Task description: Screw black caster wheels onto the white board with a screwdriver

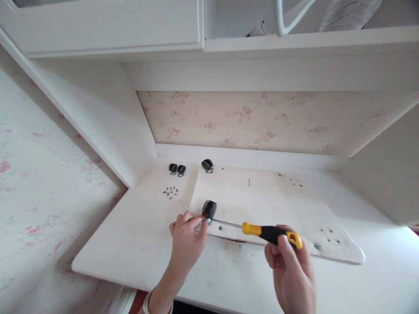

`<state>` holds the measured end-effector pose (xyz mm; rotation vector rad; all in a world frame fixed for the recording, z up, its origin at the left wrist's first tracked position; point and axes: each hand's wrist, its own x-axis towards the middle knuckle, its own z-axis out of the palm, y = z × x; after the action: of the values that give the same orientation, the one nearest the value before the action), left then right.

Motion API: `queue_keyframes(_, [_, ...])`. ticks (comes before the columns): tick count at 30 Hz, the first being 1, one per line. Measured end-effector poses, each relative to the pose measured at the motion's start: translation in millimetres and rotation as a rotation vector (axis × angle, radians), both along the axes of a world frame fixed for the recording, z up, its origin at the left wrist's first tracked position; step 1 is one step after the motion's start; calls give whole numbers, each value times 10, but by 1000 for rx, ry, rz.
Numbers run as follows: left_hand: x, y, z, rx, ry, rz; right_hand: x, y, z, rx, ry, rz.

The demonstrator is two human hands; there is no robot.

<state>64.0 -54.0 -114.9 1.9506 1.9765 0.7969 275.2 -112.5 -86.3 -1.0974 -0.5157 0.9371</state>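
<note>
My left hand is closed at the near caster wheel, with thumb and index finger pinched at its metal base. This black caster stands wheel-up at the near left corner of a white board. In my right hand is a yellow and black screwdriver, gripped by its handle. The shaft points left, its tip at the caster's base beside my left fingertips. Any screw at that spot is hidden or too small to make out. Another black caster stands at the board's far left corner.
Two loose casters and a scatter of small screws lie on the white desktop, left of the board. Screw holes mark the board's right end. An overhead cabinet and a left side panel enclose the space.
</note>
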Motion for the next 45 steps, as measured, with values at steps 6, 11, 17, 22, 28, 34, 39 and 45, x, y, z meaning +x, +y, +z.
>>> queue_keyframes(6, [-36, 3, -1, 8, -4, -29, -31, 57, -9, -19, -64, 13])
queue_keyframes(11, [-19, 30, 2, 22, -4, -19, -40, 70, -16, -30, -97, 10])
queue_keyframes(17, [-45, 20, 30, -15, -15, -25, -27, 32, -23, -14, -144, 25])
queue_keyframes(22, [-167, 19, 22, -9, -18, -41, -32, -81, -55, -37, -153, 15])
queue_keyframes(28, [-205, 20, 34, -15, 3, -51, -49, -140, -125, -57, -180, -11])
queue_keyframes(34, [-152, -14, 125, 9, 31, -65, -29, -182, -127, -82, -214, -36])
queue_keyframes(39, [-128, -79, 152, 38, 68, -64, -11, -237, -100, -66, -249, -74])
queue_keyframes(45, [-49, -140, 142, 127, 139, -26, 8, -289, -99, -12, -255, -137])
